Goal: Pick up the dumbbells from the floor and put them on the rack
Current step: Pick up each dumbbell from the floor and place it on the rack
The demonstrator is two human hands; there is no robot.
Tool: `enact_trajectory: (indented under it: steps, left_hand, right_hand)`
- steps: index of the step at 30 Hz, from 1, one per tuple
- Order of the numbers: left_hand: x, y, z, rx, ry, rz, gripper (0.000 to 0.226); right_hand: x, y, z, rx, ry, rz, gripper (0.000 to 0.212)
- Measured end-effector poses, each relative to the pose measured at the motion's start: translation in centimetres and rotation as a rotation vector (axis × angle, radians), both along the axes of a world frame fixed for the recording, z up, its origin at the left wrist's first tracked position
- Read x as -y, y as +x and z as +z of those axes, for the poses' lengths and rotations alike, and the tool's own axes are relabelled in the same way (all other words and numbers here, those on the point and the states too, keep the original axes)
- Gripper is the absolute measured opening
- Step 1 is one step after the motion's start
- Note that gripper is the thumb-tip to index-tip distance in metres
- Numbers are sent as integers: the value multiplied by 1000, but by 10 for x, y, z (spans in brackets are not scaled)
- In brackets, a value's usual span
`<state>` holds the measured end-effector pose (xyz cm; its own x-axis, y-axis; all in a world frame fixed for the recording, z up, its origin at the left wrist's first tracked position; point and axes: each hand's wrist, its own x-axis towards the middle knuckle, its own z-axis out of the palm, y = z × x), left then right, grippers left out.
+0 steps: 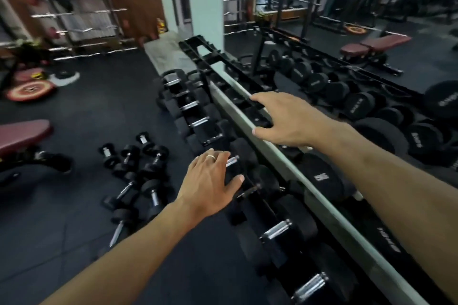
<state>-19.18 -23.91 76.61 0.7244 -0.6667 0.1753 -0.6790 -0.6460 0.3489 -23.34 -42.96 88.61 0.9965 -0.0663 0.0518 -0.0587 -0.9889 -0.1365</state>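
Observation:
Several small black dumbbells [138, 176] with chrome handles lie in a loose heap on the dark floor, left of the rack. The long black dumbbell rack [198, 54] runs along a mirrored wall, with several dumbbells [198, 121] resting on it. My left hand [210, 183], wearing a ring, hovers with fingers spread over a racked dumbbell's chrome handle [233, 161] and holds nothing. My right hand [285, 119] reaches out over the rack's upper rail, fingers apart, empty.
A maroon bench [22, 136] stands at the left edge. Red weight plates [29, 89] lie on the floor at far left. A bar rack [81, 22] lines the back wall. The mirror [347, 32] reflects the rack and another bench.

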Motion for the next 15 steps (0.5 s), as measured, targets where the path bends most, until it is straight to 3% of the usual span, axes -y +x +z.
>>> enact_trajectory:
  steps: [7, 15]
  left_hand:
    - [-172, 32, -4, -17, 48, 245, 63]
    - [-290, 86, -47, -106, 120, 476, 49]
  right_hand:
    - [-153, 64, -14, -33, 33, 173, 75]
    - [-266, 170, -75, -164, -11, 363, 69]
